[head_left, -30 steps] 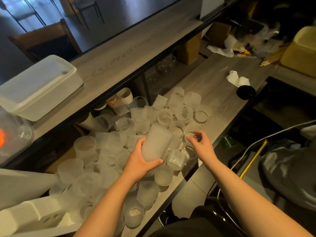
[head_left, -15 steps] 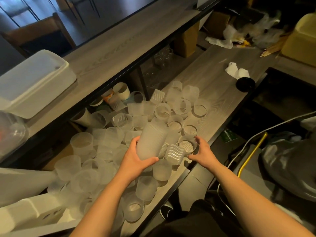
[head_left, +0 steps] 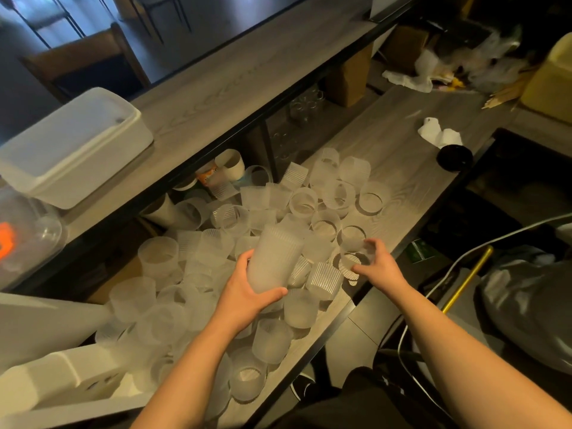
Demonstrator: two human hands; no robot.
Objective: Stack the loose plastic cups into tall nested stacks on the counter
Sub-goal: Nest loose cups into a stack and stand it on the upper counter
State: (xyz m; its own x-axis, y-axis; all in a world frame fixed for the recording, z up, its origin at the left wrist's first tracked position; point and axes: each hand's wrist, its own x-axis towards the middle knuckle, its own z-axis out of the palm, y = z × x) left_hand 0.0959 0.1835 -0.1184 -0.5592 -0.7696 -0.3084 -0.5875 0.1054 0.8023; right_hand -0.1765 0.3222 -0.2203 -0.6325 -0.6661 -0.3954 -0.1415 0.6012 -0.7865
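A pile of several frosted, ribbed plastic cups (head_left: 309, 202) covers the grey wooden counter (head_left: 399, 156). My left hand (head_left: 247, 289) grips a nested stack of cups (head_left: 272, 258), tilted and held above the pile. At the counter's front edge my right hand (head_left: 377, 264) has its fingers curled round a single loose cup (head_left: 353, 258) that lies on its side, mouth toward me.
A white lidded box (head_left: 74, 147) sits on the raised shelf at the left. Crumpled paper (head_left: 439, 134) and a black round lid (head_left: 454, 157) lie at the counter's far right. A white cable (head_left: 464, 255) and yellow rod (head_left: 467, 280) are below the front edge.
My right hand came back from the cups further in to the counter's front edge and closed round a cup lying there. The left hand keeps the stack in about the same place.
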